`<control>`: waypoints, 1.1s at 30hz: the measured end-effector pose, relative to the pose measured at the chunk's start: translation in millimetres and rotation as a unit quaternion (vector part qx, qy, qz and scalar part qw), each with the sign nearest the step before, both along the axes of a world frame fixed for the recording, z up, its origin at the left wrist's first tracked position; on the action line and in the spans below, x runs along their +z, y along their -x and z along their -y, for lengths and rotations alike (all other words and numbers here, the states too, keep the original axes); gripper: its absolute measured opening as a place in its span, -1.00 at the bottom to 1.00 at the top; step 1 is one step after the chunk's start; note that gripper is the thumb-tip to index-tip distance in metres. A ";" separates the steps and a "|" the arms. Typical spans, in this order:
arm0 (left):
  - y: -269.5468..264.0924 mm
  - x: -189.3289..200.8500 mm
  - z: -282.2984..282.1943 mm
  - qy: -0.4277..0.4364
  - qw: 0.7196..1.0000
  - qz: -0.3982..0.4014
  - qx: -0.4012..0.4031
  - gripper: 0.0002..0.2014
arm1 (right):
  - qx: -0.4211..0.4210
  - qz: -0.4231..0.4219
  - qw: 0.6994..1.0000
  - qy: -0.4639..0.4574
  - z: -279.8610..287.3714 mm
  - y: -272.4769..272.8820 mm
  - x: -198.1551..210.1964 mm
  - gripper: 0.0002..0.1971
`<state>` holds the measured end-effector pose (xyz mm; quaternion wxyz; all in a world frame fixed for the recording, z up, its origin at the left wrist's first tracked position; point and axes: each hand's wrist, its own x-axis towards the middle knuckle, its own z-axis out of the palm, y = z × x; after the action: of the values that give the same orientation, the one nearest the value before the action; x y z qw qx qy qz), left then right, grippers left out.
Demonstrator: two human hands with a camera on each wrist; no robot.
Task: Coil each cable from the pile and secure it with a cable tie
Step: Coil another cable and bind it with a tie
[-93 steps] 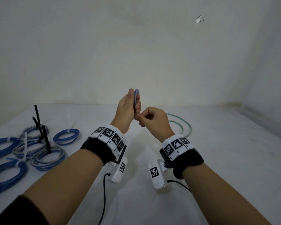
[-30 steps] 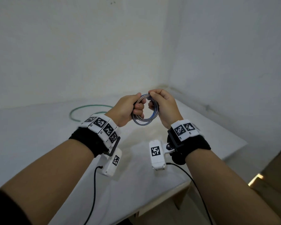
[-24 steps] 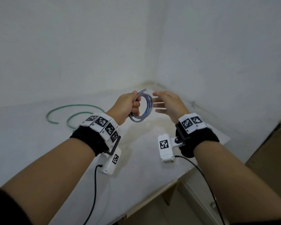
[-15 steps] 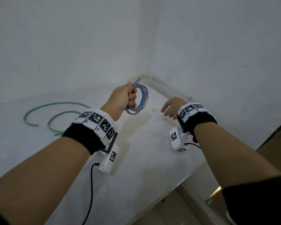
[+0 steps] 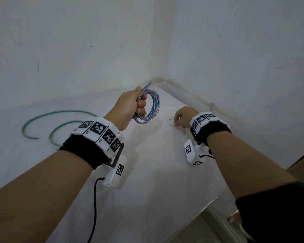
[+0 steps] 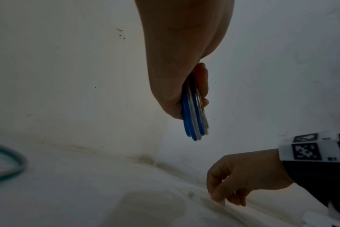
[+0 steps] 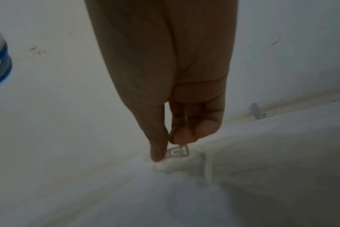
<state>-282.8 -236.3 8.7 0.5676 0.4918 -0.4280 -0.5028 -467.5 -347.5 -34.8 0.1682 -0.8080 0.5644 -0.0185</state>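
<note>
The left hand (image 5: 130, 104) is raised above the white table (image 5: 147, 172), fingers curled tightly round one side of the coiled blue-and-grey cable (image 5: 152, 106), which hangs clear of the surface. The right hand (image 5: 182, 116) is lowered to the table near the wall corner, thumb and forefinger pinching a small clear cable tie (image 7: 178, 152) lying there. A green cable (image 5: 58, 114) lies well apart on the left.

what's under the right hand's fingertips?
A small clear cable tie head lies on the white table, pinched between the right hand thumb and forefinger. Its strap is hard to make out; the fingers cover part of it.
</note>
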 end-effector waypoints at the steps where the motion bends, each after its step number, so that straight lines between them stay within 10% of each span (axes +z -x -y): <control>1: -1.9 0.6 -1.7 0.000 1.000 -0.001 0.004 -0.61 | -0.011 0.038 0.999 0.004 -1.6 -1.1 1.7 -0.87; 7: -18.2 3.7 -21.0 -0.014 0.999 -0.017 0.034 -0.60 | -0.037 0.404 0.910 -0.081 -37.7 -23.1 18.2 -0.91; 13: -50.0 12.1 -60.3 -0.013 0.996 0.012 0.083 -0.60 | 0.030 0.566 0.813 -0.131 -97.1 -75.9 42.7 -0.95; 22: -118.0 11.4 -139.9 0.003 0.981 0.114 0.156 -0.61 | 0.096 0.656 0.732 -0.157 -171.1 -149.4 57.0 -0.90; 33: -186.1 18.1 -221.1 0.036 0.963 0.175 0.200 -0.71 | 0.181 0.608 0.735 -0.240 -245.9 -234.8 60.7 -0.85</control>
<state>-96.7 -15.2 26.8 0.5900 0.6274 -0.4311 -0.2691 -232.7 -101.6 25.8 0.6641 -0.6440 0.1710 -0.3392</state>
